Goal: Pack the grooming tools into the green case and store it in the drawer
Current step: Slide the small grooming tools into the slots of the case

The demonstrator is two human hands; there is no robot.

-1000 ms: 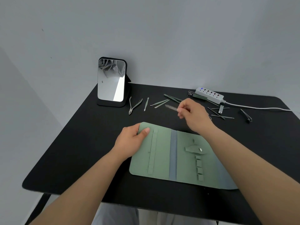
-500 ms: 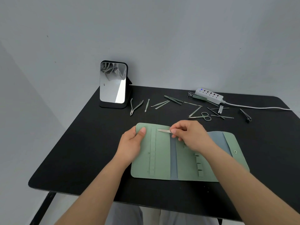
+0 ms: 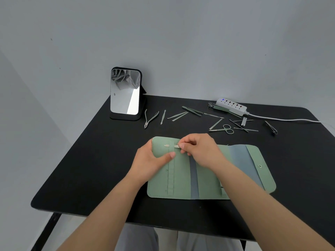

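Soft matte green case (image 3: 208, 171) lying open and flat on the black desk (image 3: 90, 169), grey-blue spine stripe down the middle, stitched strap of loops running down its left panel. Thin flat metal file (image 3: 171, 146) threaded sideways under the top of that strap, pale tip poking out on the left. Right hand (image 3: 199, 151) arched over the case's upper edge, fingers (image 3: 182, 146) curled and pinching the file's right end. Left hand (image 3: 151, 160) gripping the case's left edge, thumb pressed flat on the panel just below the file. Slim steel tools scattered behind along the desk's far side: nippers (image 3: 149, 118), tweezers (image 3: 192, 110), small scissors (image 3: 223, 129), clippers (image 3: 271, 127). Standing mirror (image 3: 125, 93) far left, white power strip (image 3: 232, 105) far right.
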